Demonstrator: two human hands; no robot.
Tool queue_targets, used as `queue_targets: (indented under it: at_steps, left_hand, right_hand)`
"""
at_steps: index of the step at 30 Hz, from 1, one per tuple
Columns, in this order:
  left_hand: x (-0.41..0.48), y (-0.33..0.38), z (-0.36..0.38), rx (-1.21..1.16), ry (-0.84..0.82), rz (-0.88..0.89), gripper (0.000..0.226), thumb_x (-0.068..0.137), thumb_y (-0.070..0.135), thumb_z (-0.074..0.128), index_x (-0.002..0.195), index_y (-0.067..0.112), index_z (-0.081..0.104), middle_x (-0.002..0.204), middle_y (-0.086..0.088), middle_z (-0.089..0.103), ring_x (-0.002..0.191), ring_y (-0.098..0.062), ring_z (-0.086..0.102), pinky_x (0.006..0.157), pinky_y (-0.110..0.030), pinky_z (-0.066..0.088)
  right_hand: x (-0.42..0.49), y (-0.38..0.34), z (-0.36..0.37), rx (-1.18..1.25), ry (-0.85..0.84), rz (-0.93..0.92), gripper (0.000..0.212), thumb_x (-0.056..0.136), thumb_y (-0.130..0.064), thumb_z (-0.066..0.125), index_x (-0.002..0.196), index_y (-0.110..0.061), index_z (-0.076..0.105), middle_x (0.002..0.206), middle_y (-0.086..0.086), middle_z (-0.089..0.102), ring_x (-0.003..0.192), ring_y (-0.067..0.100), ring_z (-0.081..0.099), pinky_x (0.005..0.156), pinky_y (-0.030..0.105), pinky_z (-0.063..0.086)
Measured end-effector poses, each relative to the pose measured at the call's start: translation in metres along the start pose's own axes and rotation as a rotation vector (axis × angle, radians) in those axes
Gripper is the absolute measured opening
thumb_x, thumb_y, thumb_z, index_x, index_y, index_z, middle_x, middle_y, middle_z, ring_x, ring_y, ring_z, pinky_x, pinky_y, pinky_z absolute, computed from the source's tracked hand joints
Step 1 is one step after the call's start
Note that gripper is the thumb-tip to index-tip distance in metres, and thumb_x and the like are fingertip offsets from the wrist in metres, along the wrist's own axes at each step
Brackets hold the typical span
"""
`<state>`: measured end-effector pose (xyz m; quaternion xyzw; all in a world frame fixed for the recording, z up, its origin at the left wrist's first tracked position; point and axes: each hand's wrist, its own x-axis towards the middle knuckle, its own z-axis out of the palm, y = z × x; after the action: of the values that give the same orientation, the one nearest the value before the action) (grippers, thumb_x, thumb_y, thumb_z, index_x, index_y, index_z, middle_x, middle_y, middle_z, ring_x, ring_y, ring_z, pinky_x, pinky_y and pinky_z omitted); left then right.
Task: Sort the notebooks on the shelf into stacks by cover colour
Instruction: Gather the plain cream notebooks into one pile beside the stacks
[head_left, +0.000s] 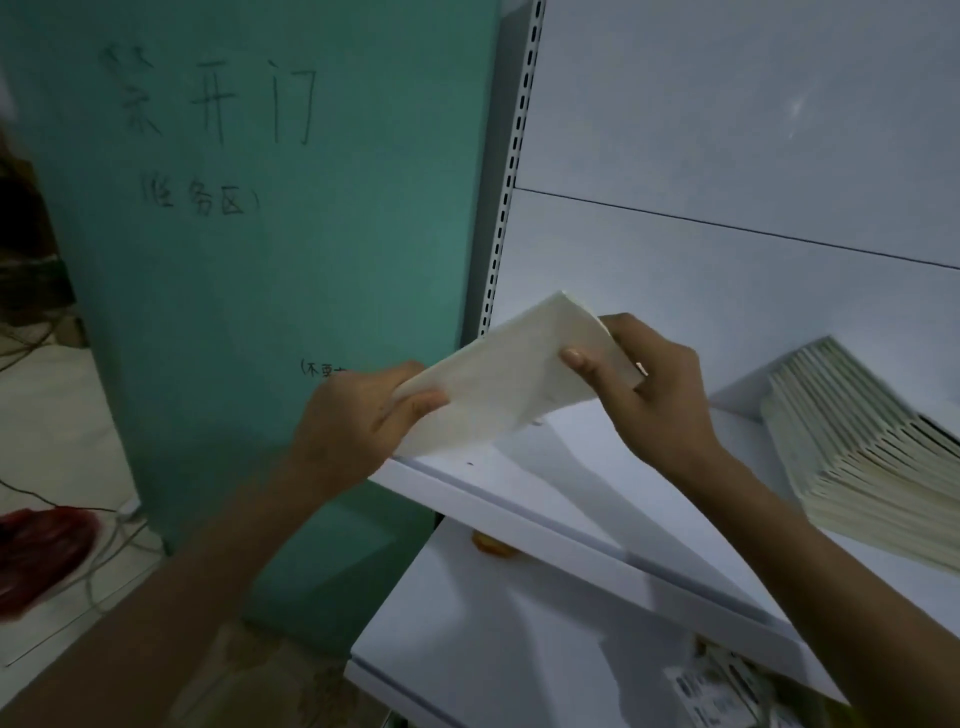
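The person is holding a pale cream notebook up in the air with both hands, tilted so its far end sits higher than its near end, just above the left end of the white shelf and not touching it. The left hand has its grip clamped on the lower left corner, thumb on top and fingers curled underneath. The right hand has its grip pinching the upper right end, thumb pressed on the cover. Further right on the same shelf, well apart from the hands, lies a stack of cream notebooks, slumped so the edges fan out in steps. To the left stands a green panel with dark handwritten characters. A red bundle lies on the floor beside thin cables. A small orange thing sits on the lower shelf.
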<state>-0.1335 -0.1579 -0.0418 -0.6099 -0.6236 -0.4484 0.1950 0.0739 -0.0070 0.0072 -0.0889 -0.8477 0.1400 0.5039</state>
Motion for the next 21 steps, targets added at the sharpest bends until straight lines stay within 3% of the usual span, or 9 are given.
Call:
queue_targets:
  at_steps: [2,4,8,10,12,15,18,21]
  left_hand:
    - [-0.006,-0.003,-0.007,0.082,0.067,-0.067,0.039,0.086,0.048,0.045,0.072,0.016,0.063,0.05,0.005,0.046,0.042,-0.019,0.044,0.041,-0.024,0.032]
    - [-0.011,-0.004,-0.016,0.112,0.07,-0.178,0.043,0.082,0.054,0.042,0.068,0.017,0.059,0.05,0.003,0.048,0.044,-0.02,0.046,0.044,-0.024,0.033]
    - [-0.02,-0.009,-0.031,0.04,0.147,-0.343,0.024,0.086,0.047,0.056,0.07,0.029,0.052,0.054,0.015,0.05,0.051,0.0,0.049,0.048,-0.012,0.036]
    - [-0.028,-0.015,-0.037,0.031,0.137,-0.408,0.035,0.083,0.056,0.054,0.084,0.022,0.063,0.064,0.011,0.059,0.058,-0.006,0.055,0.054,-0.013,0.04]
    - [-0.039,-0.025,-0.038,0.082,0.095,-0.472,0.055,0.08,0.061,0.046,0.102,0.015,0.067,0.081,-0.002,0.067,0.071,-0.021,0.061,0.063,-0.029,0.047]
    - [-0.051,-0.034,-0.041,0.076,0.086,-0.581,0.051,0.085,0.061,0.05,0.105,0.015,0.064,0.089,-0.001,0.064,0.082,-0.025,0.061,0.071,-0.033,0.049]
    - [-0.055,-0.034,-0.046,-0.008,0.147,-0.619,0.031,0.09,0.045,0.052,0.1,0.017,0.06,0.085,0.008,0.058,0.08,-0.014,0.058,0.072,-0.029,0.046]
    - [-0.054,-0.032,-0.045,-0.025,0.181,-0.605,0.02,0.092,0.038,0.054,0.096,0.019,0.057,0.081,0.017,0.054,0.075,0.003,0.051,0.063,-0.018,0.041]
  right_hand:
    - [0.007,0.004,0.011,0.07,0.009,0.1,0.01,0.092,-0.029,0.06,0.097,-0.022,0.066,0.09,-0.021,0.065,0.083,-0.001,0.061,0.069,0.01,0.045]
    - [0.015,0.008,0.024,0.116,0.016,0.175,0.018,0.093,-0.033,0.058,0.102,-0.021,0.066,0.096,-0.019,0.066,0.089,0.0,0.061,0.073,0.009,0.046]
    - [0.023,0.025,0.059,0.145,-0.022,0.345,0.047,0.09,-0.052,0.047,0.115,-0.015,0.061,0.109,-0.009,0.063,0.097,0.0,0.058,0.075,0.008,0.043]
    - [0.027,0.038,0.08,0.142,-0.154,0.462,0.063,0.086,-0.063,0.042,0.123,-0.015,0.058,0.123,-0.001,0.061,0.113,0.013,0.056,0.088,0.021,0.042]
    - [0.029,0.05,0.099,0.067,-0.346,0.527,0.08,0.083,-0.069,0.035,0.139,-0.014,0.044,0.145,0.006,0.045,0.132,0.023,0.042,0.104,0.034,0.033]
    - [0.018,0.063,0.116,-0.122,-0.63,0.562,0.105,0.074,-0.081,0.021,0.151,-0.011,0.02,0.158,0.01,0.017,0.145,0.025,0.016,0.116,0.039,0.012]
    - [0.004,0.068,0.119,-0.434,-0.852,0.475,0.115,0.068,-0.09,0.016,0.146,-0.007,0.028,0.151,0.016,0.029,0.137,0.029,0.03,0.112,0.044,0.026]
    - [0.003,0.05,0.105,-0.404,-0.88,0.472,0.101,0.064,-0.09,0.02,0.119,-0.009,0.048,0.128,0.012,0.05,0.106,0.023,0.05,0.091,0.04,0.042]
